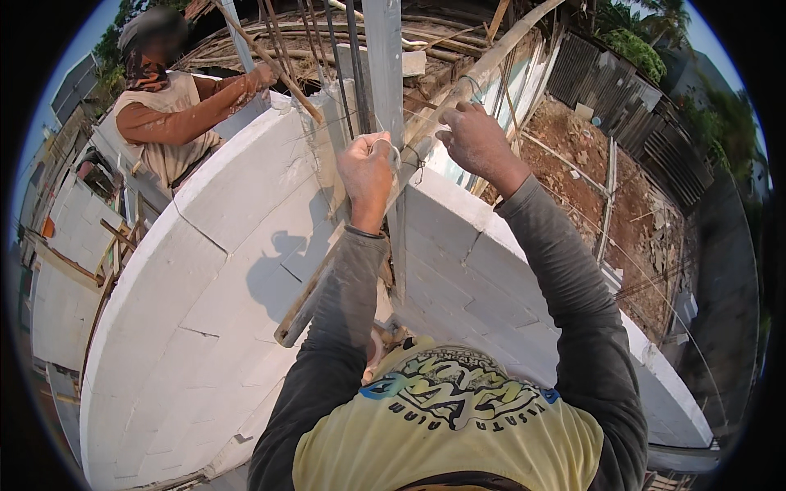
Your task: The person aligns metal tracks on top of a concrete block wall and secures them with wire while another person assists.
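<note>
In front of an upright metal post (383, 65), my left hand (366, 176) is closed in a pinch on a loop of thin pale string (397, 155). My right hand (481, 139) is raised to the right of the post, its fingers curled together; what they grip is too fine to make out. Just below and between the hands, a slanting wooden pole (491, 57) crosses the post, with dark wire (419, 161) tied around it near the crossing.
White block walls meet at the post: the left wall (221, 270) and the right wall (483, 270). Dark reinforcing bars (337, 74) stand behind my left hand. A co-worker (176, 114) at far left grips a slanted stick (266, 57). Rubble-strewn soil (639, 237) lies beyond the right wall.
</note>
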Tool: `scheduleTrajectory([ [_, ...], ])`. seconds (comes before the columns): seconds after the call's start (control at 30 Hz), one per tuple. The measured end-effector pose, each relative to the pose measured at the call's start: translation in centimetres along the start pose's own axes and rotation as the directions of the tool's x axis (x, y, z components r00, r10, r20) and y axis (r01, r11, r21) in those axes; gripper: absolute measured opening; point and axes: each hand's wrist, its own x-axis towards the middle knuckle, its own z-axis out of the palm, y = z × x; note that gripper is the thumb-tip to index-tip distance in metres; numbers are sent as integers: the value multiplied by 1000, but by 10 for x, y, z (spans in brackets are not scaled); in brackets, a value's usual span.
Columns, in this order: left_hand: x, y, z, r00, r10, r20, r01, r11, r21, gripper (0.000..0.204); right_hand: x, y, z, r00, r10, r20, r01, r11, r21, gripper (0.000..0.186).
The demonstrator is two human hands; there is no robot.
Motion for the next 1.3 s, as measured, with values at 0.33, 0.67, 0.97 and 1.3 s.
scheduleTrajectory([
  [0.33,-14,-1,4,1000,-15,17,14,997,72,17,42,-49,24,922,94,376,-250,886,391,34],
  [0.67,-23,-3,-5,965,166,205,-243,859,451,35,35,-49,44,804,199,560,-593,213,776,17],
  [0.97,-77,11,-28,794,450,409,-588,740,328,41,19,-34,53,803,225,553,-537,-131,833,20],
  [1.3,-13,1,-17,950,292,111,-306,940,149,24,-3,-15,64,856,203,475,-384,-366,848,18],
])
